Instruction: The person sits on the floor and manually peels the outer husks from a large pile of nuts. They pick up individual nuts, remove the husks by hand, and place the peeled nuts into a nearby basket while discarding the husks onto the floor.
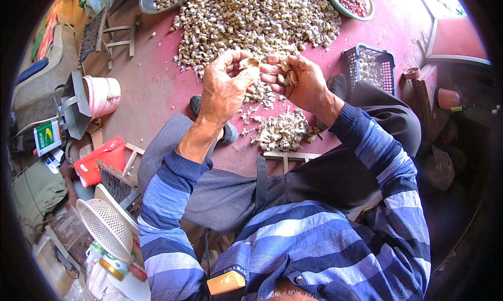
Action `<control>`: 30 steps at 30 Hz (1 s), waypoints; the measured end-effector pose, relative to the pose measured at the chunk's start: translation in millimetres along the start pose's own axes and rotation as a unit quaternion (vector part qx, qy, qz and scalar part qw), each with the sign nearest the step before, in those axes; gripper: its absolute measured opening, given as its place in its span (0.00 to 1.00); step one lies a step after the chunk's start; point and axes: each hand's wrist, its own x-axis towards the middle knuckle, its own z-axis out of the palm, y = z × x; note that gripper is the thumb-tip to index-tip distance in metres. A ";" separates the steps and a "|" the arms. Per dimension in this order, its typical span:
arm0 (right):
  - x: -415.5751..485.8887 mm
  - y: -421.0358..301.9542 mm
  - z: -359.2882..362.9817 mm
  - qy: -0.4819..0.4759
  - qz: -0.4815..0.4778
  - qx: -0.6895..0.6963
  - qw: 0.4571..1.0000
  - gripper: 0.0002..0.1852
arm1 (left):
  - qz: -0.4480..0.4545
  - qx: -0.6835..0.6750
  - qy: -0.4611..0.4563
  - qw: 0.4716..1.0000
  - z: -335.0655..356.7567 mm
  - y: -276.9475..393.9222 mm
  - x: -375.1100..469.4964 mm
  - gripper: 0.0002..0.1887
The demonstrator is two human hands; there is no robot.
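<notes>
Between the thumb and fingers of my left hand (224, 89) is a pale garlic piece (249, 62), perhaps a clove with its skin. My right hand (310, 85) is cupped palm-up, with several tan garlic cloves (290, 78) lying in the palm and against the fingers. Both hands are raised close together, fingertips nearly meeting. A wide heap of garlic cloves (255, 16) spreads over the floor beyond them. Below the hands, in front of the stool, lies a smaller pile of dry garlic skins (283, 130).
A black plastic crate (389, 59) with whole garlic bulbs stands at right. Behind the heap sit a metal basin (147, 0) of cloves and a green-rimmed basin (368, 14) of small red pieces. At left are a pink bucket (106, 95), a red bag (102, 161) and a white strainer (104, 226).
</notes>
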 end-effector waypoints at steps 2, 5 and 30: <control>0.4 2.5 2.5 0.044 0.006 -0.001 0.999 0.24 | -0.005 0.001 0.001 1.000 -0.3 0.2 -0.4 0.13; 0.7 5.9 6.2 0.067 -0.015 0.005 0.998 0.24 | -0.001 -0.001 -0.001 1.000 -0.4 0.3 -0.8 0.13; -5.0 12.8 18.5 0.091 -0.023 -0.130 0.987 0.14 | 0.016 0.032 -0.007 0.999 -1.4 -3.1 0.0 0.12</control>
